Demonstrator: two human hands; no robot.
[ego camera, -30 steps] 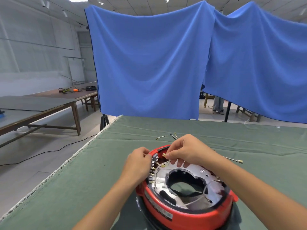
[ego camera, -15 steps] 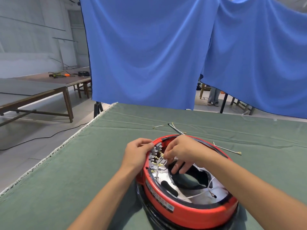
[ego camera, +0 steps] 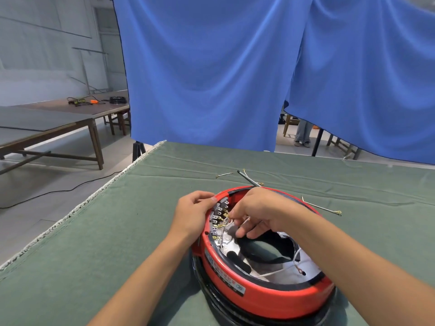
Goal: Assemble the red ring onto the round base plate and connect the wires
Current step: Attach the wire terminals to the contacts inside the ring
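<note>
- On the green cloth-covered surface (ego camera: pixel 98 243), near the front edge, sits the red plastic ring (ego camera: pixel 270 302), seated on the round black base plate (ego camera: pixel 211 300) whose rim shows beneath it.
- Inside the ring lies a shiny silver metal plate (ego camera: pixel 286 277) with a large dark opening in the middle; a thin white wire (ego camera: pixel 280 271) with a ring lug at its end lies loose across it.
- Along the ring's inner left wall runs a row of small grey terminal tabs (ego camera: pixel 217 216), with brass-coloured lugs just beside them.
- Beyond the ring, loose on the cloth, lie a slim dark rod (ego camera: pixel 246 177), a short wire with a brass lug (ego camera: pixel 224 175) to its left, and a longer pale wire with a brass eyelet (ego camera: pixel 322 208) to the right.
- A blue fabric backdrop (ego camera: pixel 211 78) hangs behind the surface; brown wooden tables (ego camera: pixel 58 123) stand well apart at the left, with a black cable trailing over the floor.
- Left hand (ego camera: pixel 191 214): fingers curled over the ring's outer left rim, thumb tip touching the top edge, gripping the ring.
- Right hand (ego camera: pixel 261 208): it reaches over the ring and hides part of the far rim. Its thumb and forefinger are pinched together on a thin wire end at the terminal row, while the remaining fingers (ego camera: pixel 249 231) curl down towards the silver plate.
</note>
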